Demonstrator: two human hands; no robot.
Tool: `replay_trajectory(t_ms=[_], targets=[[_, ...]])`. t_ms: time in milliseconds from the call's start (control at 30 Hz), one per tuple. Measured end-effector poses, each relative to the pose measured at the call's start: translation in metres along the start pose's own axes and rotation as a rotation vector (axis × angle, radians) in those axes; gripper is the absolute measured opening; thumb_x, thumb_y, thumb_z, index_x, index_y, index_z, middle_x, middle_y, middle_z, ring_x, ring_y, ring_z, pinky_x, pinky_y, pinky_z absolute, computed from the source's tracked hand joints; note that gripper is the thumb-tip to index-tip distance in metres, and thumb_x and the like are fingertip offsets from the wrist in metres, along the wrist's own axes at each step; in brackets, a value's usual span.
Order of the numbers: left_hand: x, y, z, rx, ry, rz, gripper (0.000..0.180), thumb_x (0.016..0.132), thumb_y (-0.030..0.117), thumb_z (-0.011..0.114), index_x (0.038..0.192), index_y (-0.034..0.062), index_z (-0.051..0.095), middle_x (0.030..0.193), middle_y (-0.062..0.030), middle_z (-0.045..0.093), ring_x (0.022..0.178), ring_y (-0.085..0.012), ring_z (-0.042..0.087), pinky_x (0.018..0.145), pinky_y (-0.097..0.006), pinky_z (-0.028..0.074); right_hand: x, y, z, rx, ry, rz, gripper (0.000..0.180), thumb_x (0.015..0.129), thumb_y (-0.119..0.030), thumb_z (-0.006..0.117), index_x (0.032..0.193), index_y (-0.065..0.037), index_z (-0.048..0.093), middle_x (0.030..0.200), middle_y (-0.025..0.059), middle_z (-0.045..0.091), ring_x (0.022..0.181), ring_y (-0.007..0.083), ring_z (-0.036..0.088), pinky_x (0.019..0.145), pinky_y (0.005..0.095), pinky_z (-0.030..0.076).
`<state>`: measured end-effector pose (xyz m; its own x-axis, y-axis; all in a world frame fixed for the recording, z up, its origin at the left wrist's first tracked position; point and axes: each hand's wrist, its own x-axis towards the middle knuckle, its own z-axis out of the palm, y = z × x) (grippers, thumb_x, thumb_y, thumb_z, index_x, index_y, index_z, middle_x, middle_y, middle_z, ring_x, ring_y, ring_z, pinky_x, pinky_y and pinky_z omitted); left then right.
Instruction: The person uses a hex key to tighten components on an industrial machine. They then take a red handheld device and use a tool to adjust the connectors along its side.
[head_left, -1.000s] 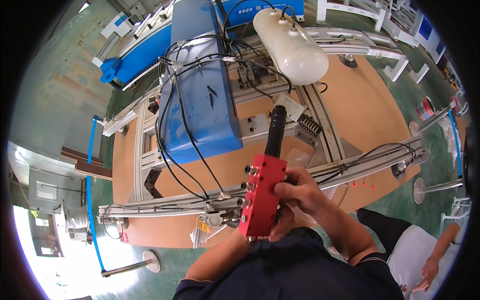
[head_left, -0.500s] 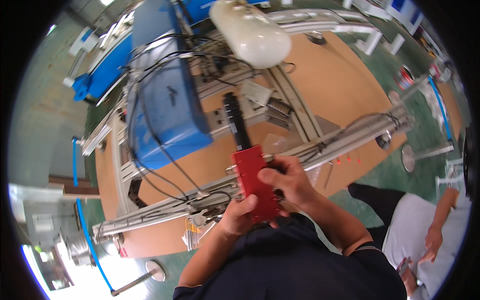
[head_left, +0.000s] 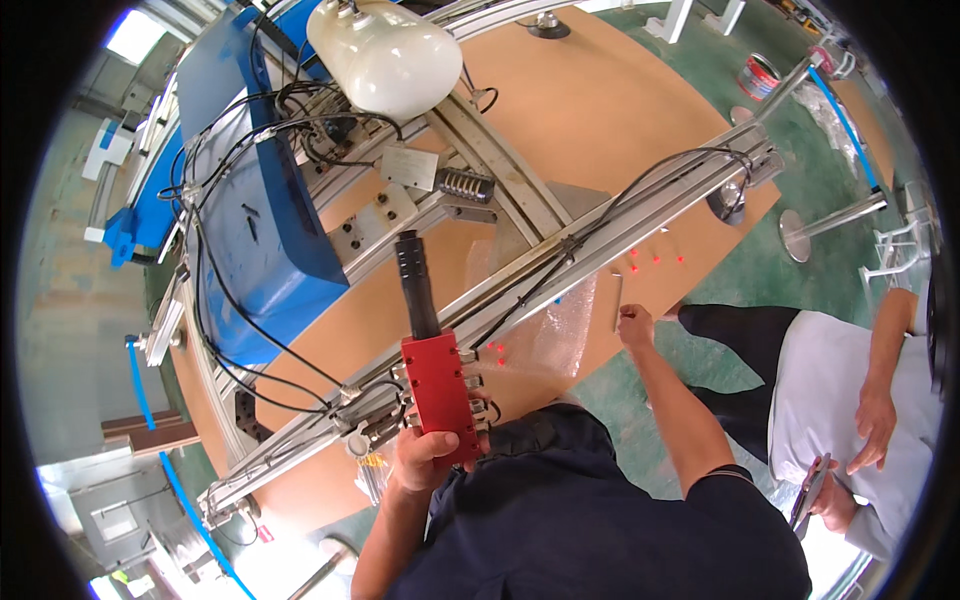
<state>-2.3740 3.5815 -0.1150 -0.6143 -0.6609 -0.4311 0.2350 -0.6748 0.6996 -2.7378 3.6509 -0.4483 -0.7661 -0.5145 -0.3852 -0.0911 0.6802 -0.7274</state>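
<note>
My left hand [head_left: 425,458] is closed around the lower end of a red rectangular block [head_left: 436,385], thumb across its face. Metal fittings line both sides of the block. A black ribbed cylinder [head_left: 414,280] sticks out of its far end, over the machine frame. To the right, my right hand [head_left: 637,327] reaches over the brown board, its fingers pinched together at a thin metal rod [head_left: 618,295] lying there. Small red caps [head_left: 657,260] are scattered just beyond the rod, and a sheet of clear bubble wrap [head_left: 555,335] lies left of it.
An aluminium frame [head_left: 640,220] with black cables crosses the brown board [head_left: 600,90]. On it sit a blue housing [head_left: 250,260] and a white tank [head_left: 385,60]. Another person in a white top [head_left: 830,400] is at the right, holding a phone [head_left: 812,488]. Blue barrier tape hangs on both sides.
My right hand has let go of the red block and reached right to the metal rod. The left hand keeps the block, now held alone. The view has shifted.
</note>
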Motion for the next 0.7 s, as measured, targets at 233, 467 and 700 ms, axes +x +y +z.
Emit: replay_trajectory(t_ms=[233,467,700], targets=[[-0.007,0.0,0.011,-0.074,0.031,0.039,0.07,0.073,0.023,0.062,0.132,-0.0029,0.036,0.125,-0.0243,0.049,0.072,-0.024,0.065,0.045,-0.027,0.051,-0.003,-0.044,0.041,-0.295,0.049,-0.142,0.024,0.075,-0.004,0.054,0.095,-0.004,0.066,0.09,0.0143,0.066,0.085,0.0321,0.063,0.08,0.0408,0.051],[0.006,0.011,0.014,0.242,0.467,0.141,0.037,0.078,0.009,0.06,0.113,0.0009,0.049,0.087,-0.0085,0.061,0.066,-0.0162,0.063,0.045,-0.025,0.048,-0.026,-0.042,0.015,-0.05,0.137,-0.447,0.022,0.081,-0.002,0.054,0.102,-0.002,0.059,0.095,0.0133,0.061,0.087,0.0289,0.059,0.076,0.0359,0.049],[0.055,0.029,0.002,0.606,0.642,0.364,0.046,0.08,0.012,0.06,0.124,0.0082,0.045,0.086,-0.0057,0.059,0.07,-0.0146,0.056,0.063,-0.027,0.045,-0.193,-0.224,-0.059,0.354,-0.566,-0.625,0.017,0.086,-0.005,0.056,0.102,-0.004,0.06,0.085,0.0028,0.061,0.078,0.0104,0.057,0.071,0.0226,0.046]])
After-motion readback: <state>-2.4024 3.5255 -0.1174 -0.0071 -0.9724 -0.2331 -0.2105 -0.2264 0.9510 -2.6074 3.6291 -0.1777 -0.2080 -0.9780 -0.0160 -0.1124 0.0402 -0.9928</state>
